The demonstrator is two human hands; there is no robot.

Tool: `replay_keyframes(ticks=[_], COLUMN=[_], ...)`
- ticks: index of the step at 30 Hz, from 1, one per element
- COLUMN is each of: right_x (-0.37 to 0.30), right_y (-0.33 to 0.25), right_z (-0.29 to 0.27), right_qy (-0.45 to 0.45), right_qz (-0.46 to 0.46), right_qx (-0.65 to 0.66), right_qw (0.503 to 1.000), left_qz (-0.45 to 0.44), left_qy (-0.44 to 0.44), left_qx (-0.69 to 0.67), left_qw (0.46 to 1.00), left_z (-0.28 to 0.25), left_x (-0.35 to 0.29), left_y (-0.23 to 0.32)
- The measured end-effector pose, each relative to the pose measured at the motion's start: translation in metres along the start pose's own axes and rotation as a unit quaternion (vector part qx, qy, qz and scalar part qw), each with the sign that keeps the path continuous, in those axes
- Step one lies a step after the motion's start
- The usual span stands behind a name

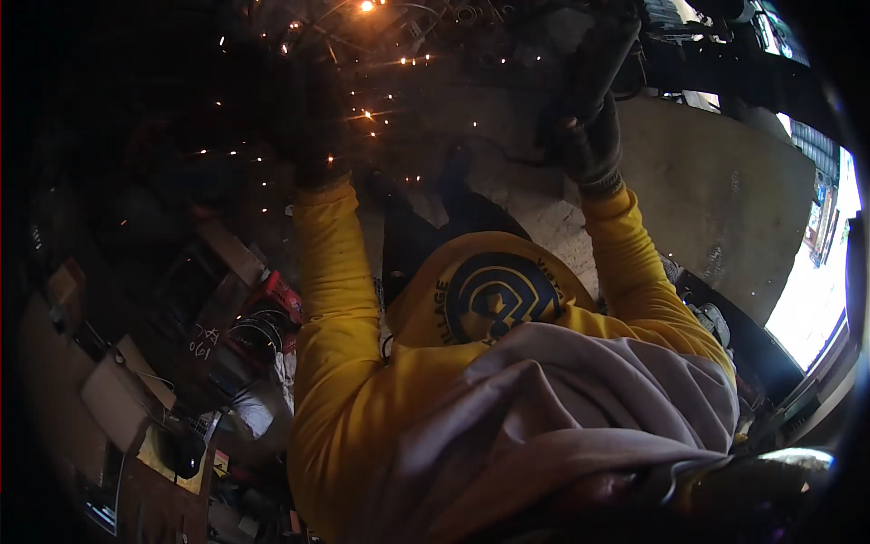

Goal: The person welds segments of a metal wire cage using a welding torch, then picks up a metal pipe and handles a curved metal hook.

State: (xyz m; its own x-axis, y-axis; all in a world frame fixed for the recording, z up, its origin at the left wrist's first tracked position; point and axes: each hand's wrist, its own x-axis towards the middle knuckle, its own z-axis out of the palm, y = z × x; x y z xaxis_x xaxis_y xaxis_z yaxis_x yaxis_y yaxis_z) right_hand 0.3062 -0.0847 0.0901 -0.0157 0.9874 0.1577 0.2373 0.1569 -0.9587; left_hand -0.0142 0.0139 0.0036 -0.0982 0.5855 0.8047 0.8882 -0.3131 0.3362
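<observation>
Workshop: dim, cluttered floor (707,181) of bare concrete.
Right hand (594,145): gloved, fingers wrapped tight round a dark power tool (603,54), far right.
Left hand (313,136): gloved, in shadow; grip unclear.
Sparks (367,7): flying far left.
Risk: sparks could likely singe the yellow sleeves (331,272) or the clutter close by.

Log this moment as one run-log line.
left hand: gloved, dark, grip unclear | right hand: gloved, closed on dark tool | sparks flying ahead | sleeves: yellow
</observation>
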Motion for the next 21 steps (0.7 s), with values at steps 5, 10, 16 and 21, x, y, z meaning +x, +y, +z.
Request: replay_keyframes(ticks=[5,10,16,21], right_x=[-0.002,-0.002,-0.002,-0.003], right_y=[-0.002,-0.005,0.002,0.006], right_z=[0.001,0.004,0.000,-0.001], right_qy=[-0.009,0.004,0.006,0.009], right_qz=[0.020,0.042,0.022,0.024], right_qx=[-0.011,0.002,-0.044,-0.054], right_qw=[1.000,0.999,0.999,0.998], left_qz=[-0.015,-0.120,-0.167,-0.152], left_qy=[-0.007,-0.026,-0.072,-0.017], left_qx=[-0.011,-0.141,-0.134,-0.237], left_qw=[1.000,0.982,0.974,0.959], left_z=[-0.004,-0.012,-0.017,-0.016], left_x=[-0.001,0.008,0.010,0.018], left_y=[0.001,0.015,0.015,0.024])
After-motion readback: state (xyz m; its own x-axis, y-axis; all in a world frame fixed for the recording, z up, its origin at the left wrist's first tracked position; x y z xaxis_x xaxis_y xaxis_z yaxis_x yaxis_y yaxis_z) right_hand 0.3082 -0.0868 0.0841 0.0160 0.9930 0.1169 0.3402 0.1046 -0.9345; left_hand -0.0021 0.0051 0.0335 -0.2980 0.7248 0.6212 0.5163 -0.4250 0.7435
